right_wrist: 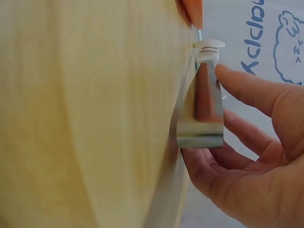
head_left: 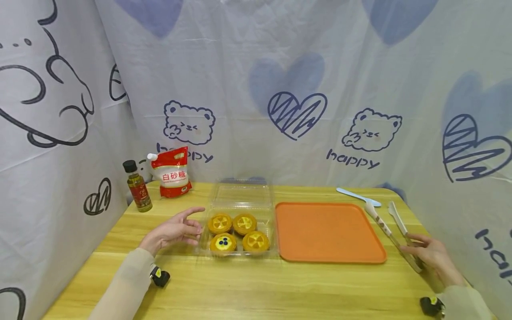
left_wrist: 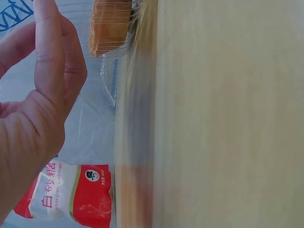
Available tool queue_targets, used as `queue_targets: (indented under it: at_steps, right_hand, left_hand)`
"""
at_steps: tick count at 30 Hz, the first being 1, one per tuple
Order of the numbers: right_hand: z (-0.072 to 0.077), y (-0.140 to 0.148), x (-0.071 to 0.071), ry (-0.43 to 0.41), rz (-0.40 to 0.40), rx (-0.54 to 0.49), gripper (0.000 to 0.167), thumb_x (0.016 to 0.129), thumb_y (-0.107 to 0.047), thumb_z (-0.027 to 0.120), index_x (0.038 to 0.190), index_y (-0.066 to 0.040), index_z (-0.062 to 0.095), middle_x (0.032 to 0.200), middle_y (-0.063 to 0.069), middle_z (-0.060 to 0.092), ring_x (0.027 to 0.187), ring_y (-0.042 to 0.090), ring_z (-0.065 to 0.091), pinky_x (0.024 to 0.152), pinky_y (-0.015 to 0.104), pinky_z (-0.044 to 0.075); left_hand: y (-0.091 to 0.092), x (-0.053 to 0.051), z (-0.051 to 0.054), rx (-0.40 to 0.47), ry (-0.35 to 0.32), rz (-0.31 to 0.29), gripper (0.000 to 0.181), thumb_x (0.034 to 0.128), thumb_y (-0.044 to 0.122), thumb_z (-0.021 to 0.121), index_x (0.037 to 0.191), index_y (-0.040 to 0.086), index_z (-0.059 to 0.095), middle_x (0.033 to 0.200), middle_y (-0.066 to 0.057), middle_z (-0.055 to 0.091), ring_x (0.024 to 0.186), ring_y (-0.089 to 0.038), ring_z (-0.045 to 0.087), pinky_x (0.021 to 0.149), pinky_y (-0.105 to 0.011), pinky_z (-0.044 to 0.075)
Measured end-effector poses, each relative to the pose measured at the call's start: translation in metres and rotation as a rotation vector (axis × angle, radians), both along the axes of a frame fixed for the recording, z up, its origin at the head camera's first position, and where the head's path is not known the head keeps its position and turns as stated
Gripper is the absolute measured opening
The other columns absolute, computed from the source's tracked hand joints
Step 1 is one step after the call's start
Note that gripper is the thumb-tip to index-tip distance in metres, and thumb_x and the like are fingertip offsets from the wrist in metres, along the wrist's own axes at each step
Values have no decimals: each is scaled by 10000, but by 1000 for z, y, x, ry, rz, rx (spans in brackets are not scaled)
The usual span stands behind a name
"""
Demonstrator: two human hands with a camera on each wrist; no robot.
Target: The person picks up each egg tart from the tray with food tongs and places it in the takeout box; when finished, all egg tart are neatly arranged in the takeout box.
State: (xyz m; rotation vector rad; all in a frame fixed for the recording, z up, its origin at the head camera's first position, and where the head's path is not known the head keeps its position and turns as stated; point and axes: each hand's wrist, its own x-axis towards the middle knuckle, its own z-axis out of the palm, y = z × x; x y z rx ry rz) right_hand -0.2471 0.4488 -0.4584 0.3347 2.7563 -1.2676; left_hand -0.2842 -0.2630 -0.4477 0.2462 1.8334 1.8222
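My right hand [head_left: 432, 255] is at the bent end of a pair of metal tongs [head_left: 414, 262] with pale tips, at the table's right side. In the right wrist view the fingers [right_wrist: 204, 171] curl under the tongs [right_wrist: 202, 128] and the thumb lies along their other side. My left hand [head_left: 176, 231] is beside the left wall of a clear plastic box [head_left: 274, 240], index finger extended, holding nothing. Whether it touches the box is unclear. Inside the lidded-back box sit several egg tarts [head_left: 256, 241], one topped with blueberries [head_left: 224, 242].
An orange tray [head_left: 330, 233] lies right of the box. Behind it is a pale blue spatula-like utensil [head_left: 358, 196]. A red-and-white sugar bag [head_left: 172, 173] and a black-capped oil bottle [head_left: 138, 189] stand at the back left. A printed curtain [head_left: 240, 102] hangs behind the wooden table [head_left: 248, 289].
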Motion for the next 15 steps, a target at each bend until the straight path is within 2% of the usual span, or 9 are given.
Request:
queue_targets:
  at_steps: [2, 4, 7, 9, 10, 12, 15]
  right_hand:
    - [0, 0, 0, 4, 2, 18, 826, 857, -325, 758, 1429, 123, 366, 1293, 331, 565, 833, -54, 523, 685, 143, 455]
    - [0, -1, 0, 5, 5, 35, 811, 864, -340, 748, 1421, 124, 382, 1317, 326, 547, 902, 51, 585, 718, 177, 462]
    - [-1, -2, 2, 8, 1, 66, 795, 874, -380, 727, 1410, 114, 410, 1353, 308, 525, 989, 153, 594, 775, 237, 479]
    - [0, -2, 3, 25, -5, 60, 766, 891, -379, 705, 1399, 120, 423, 1343, 302, 539, 978, 122, 593, 779, 243, 486]
    - [0, -2, 4, 38, -16, 41, 756, 899, -370, 699, 1394, 130, 422, 1289, 281, 591, 931, 67, 590, 772, 236, 496]
    - [1, -2, 4, 81, -40, 6, 735, 907, -338, 695, 1381, 153, 423, 1151, 159, 691, 845, -54, 555, 730, 180, 503]
    - [3, -4, 4, 145, -59, -38, 698, 921, -297, 683, 1375, 167, 425, 994, -89, 706, 753, -176, 493, 675, 111, 503]
  left_hand:
    - [0, 0, 0, 1, 1, -1, 832, 931, 13, 615, 1570, 122, 93, 968, -72, 580, 849, -201, 651, 743, -350, 620]
    - [0, 0, 0, 2, 2, -4, 833, 931, 12, 615, 1570, 120, 92, 967, -73, 579, 848, -201, 651, 743, -352, 620]
    - [0, 0, 0, 2, -2, -6, 835, 931, 11, 614, 1571, 120, 89, 969, -76, 581, 849, -201, 650, 745, -353, 620]
    - [0, 0, 0, 2, -6, -7, 837, 932, 13, 613, 1571, 119, 84, 972, -78, 583, 850, -202, 650, 748, -354, 620]
    - [0, 0, 1, 1, -7, -7, 837, 932, 16, 613, 1571, 119, 83, 972, -79, 585, 848, -201, 649, 749, -355, 619]
    - [0, 0, 1, -1, -7, -7, 837, 931, 23, 615, 1571, 119, 84, 972, -80, 592, 841, -198, 648, 747, -355, 619]
    - [0, -1, 2, -16, 0, -10, 836, 929, 37, 621, 1570, 124, 92, 974, -83, 601, 828, -189, 647, 737, -345, 617]
